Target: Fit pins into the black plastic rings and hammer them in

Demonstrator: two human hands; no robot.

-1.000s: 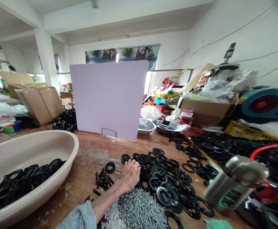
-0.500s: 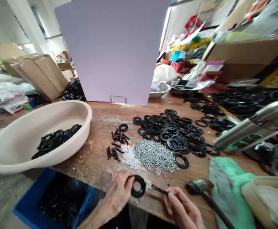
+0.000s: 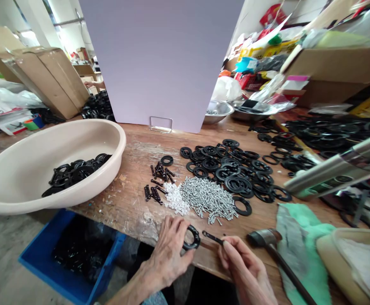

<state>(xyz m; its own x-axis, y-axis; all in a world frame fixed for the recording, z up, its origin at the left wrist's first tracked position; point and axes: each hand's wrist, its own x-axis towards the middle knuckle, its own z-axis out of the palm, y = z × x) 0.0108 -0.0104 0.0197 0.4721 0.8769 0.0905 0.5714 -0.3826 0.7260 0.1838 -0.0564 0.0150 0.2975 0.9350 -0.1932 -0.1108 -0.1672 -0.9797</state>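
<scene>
Gripping a black ring in the left hand, pinching a thin black bolt in the right hand, at the bench edge

No legible text or labels anywhere

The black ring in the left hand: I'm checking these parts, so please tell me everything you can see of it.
The black ring is a round, flat-looking part with a wide central hole and a thick rim, apparently moulded plastic or rubber. It stands tilted, seen nearly edge-on, gripped by the fingers of the left hand above the wooden bench. A thin black pin, held in the right hand, points towards it, with a small gap showing between them. Any fine surface detail is too small to tell.
</scene>
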